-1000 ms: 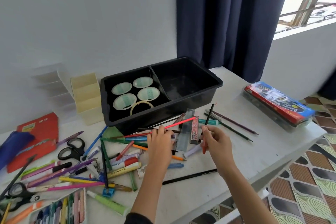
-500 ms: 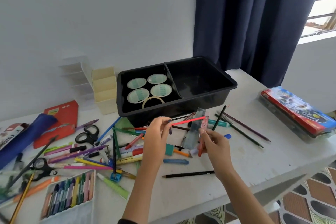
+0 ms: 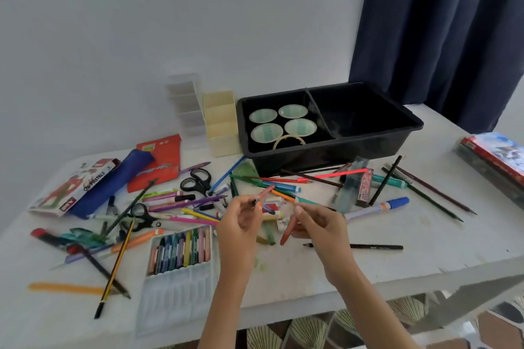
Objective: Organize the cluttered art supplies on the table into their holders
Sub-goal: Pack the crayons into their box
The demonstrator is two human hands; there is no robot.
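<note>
Pens, pencils and markers lie scattered over the white table [image 3: 297, 272]. Above the middle of the pile, my left hand [image 3: 243, 221] has its fingers curled round a pinkish-red pencil [image 3: 266, 193]; the view is blurred there. Beside it my right hand [image 3: 319, 225] grips a red pencil [image 3: 285, 234] that points down and left. A cream holder [image 3: 219, 122] and a clear holder [image 3: 185, 102] stand at the back by the wall. The black two-part tray [image 3: 329, 150] holds tape rolls [image 3: 300, 126] in its left half.
An open tray of oil pastels [image 3: 181, 249] lies near the front edge, its box [image 3: 71, 187] and a blue pouch [image 3: 113, 181] at far left. Scissors [image 3: 198, 178] sit in the pile. A red pencil case [image 3: 496, 156] lies at the right edge.
The view has swung left. Both hands have drawn back from the pencils by the black tray to the middle of the pile. My right hand still holds the red pencil.
</note>
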